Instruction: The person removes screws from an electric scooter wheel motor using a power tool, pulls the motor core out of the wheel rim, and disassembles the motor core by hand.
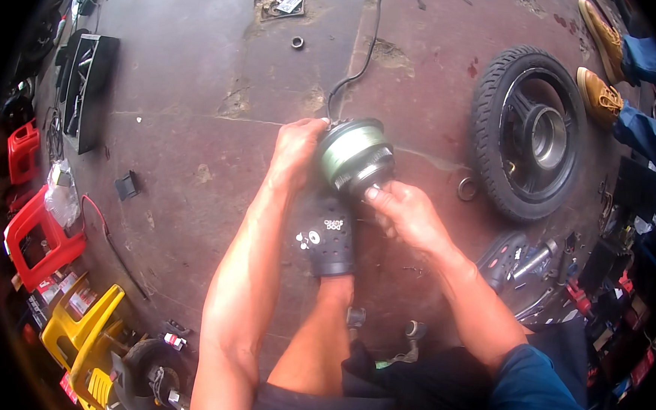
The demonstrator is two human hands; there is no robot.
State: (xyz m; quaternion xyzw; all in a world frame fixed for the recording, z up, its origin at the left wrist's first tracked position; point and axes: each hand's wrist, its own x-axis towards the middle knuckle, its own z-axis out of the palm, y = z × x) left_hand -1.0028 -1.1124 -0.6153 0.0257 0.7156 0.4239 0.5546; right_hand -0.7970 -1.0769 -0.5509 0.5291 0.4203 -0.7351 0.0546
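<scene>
Between my hands is a round motor core [354, 152] with a pale green band, a dark rim and a metal shaft end. It is tilted, and a black cable [358, 73] runs from its far side up the floor. My left hand [298, 149] is closed on its left edge, the thumb near the cable; some fingers are hidden. My right hand [405, 213] grips the shaft end at its lower right. Below the core is my foot in a black clog [331, 246].
A tyred wheel [531, 135] lies at the right beside another person's brown shoes [599, 94]. A metal ring [466, 189] is near it. Tools and a second clog [503, 257] are at lower right. At left are a black bin [93, 93], a red stool [40, 240] and a yellow stool [80, 325].
</scene>
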